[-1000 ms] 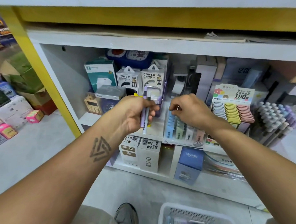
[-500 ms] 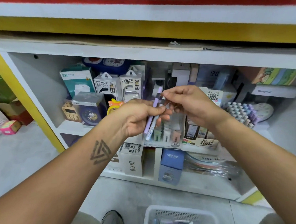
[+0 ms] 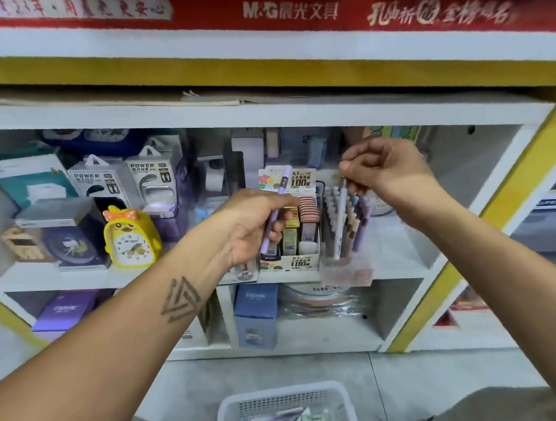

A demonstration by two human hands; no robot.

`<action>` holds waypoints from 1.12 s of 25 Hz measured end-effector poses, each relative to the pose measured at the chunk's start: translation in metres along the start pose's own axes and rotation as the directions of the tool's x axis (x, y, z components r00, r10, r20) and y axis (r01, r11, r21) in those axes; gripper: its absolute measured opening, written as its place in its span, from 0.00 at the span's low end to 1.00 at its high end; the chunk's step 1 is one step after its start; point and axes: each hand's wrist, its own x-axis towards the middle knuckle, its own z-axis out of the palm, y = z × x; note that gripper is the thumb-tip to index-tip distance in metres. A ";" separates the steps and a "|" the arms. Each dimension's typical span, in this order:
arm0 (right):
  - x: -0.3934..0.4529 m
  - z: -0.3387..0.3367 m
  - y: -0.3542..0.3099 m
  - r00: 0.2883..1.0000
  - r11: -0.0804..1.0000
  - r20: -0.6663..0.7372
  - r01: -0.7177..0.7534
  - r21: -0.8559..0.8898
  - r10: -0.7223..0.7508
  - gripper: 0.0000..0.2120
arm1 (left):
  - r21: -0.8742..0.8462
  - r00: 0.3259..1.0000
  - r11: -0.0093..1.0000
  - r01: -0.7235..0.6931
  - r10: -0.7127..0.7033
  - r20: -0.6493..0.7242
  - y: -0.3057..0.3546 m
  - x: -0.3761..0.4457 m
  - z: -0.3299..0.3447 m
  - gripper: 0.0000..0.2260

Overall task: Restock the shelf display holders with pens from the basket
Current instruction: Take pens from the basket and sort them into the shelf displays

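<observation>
Above the pen holder [image 3: 347, 264], right hand [image 3: 387, 169] pinches a white pen [image 3: 340, 223].

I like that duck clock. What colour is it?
Yellow, with an orange bow: the duck clock, head view.

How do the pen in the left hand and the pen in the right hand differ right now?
Colour: the left hand holds a purple pen; the right hand holds a white pen.
Grip: the purple pen is wrapped mid-barrel in the fist; the white pen is pinched at its top end.
Place: the white pen hangs into the pen holder among other pens; the purple pen is in front of the lead-refill box.
Both stand near upright.
</observation>
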 end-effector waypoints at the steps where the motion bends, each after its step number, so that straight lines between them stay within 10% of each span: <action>1: -0.005 -0.009 0.002 0.999 0.999 -0.017 0.027 -0.045 -0.028 0.04 | -0.015 1.000 1.000 0.018 -0.018 0.008 -0.001 0.002 0.009 0.09; 10: -0.036 -0.021 0.031 0.950 0.759 0.246 0.302 -0.576 -0.191 0.04 | -0.094 0.997 0.995 -0.027 0.033 0.064 -0.017 0.018 0.049 0.09; 20: -0.031 -0.017 0.032 0.952 0.808 0.279 0.259 -0.529 -0.123 0.05 | -0.074 0.982 0.988 -0.138 0.146 0.123 -0.022 0.023 0.035 0.07; 25: -0.035 -0.009 0.036 0.895 0.571 0.401 0.436 -0.695 -0.196 0.07 | -0.074 0.971 0.981 -0.181 0.190 0.143 -0.023 0.019 0.035 0.05; 28: -0.031 -0.011 0.030 0.987 0.856 0.124 0.152 -0.494 -0.104 0.08 | -0.081 0.963 0.975 -0.206 0.217 0.162 -0.024 0.017 0.040 0.06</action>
